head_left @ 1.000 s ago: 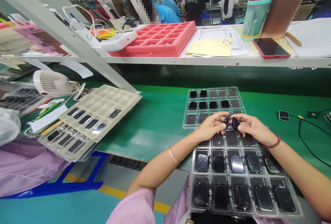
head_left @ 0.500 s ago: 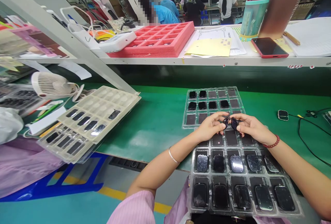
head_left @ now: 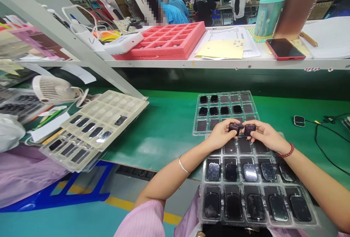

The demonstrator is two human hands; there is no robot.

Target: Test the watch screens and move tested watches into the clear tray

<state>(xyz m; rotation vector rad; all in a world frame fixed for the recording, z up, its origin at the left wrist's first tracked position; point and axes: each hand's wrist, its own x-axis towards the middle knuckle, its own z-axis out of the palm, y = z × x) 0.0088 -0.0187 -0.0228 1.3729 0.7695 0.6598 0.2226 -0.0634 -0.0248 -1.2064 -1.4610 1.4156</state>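
Note:
My left hand pinches a dark, rounded-square watch part between thumb and fingers. Close beside it, my right hand grips a second dark watch part; something dark spans the small gap, but I cannot tell if it joins them. Both hands are over the upper end of a clear plastic tray, whose lower pockets hold dark rectangular watch screens. Behind my hands, another clear tray holds several black watch faces.
A beige tray with several screens lies left, beside a white fan. To the right are a small watch and a black cable. The shelf above carries a red foam tray, papers and a phone. Other people sit beyond.
Both watch parts have turned in my fingers, so their broad faces now show more toward me. My hands stay in nearly the same place over the tray.

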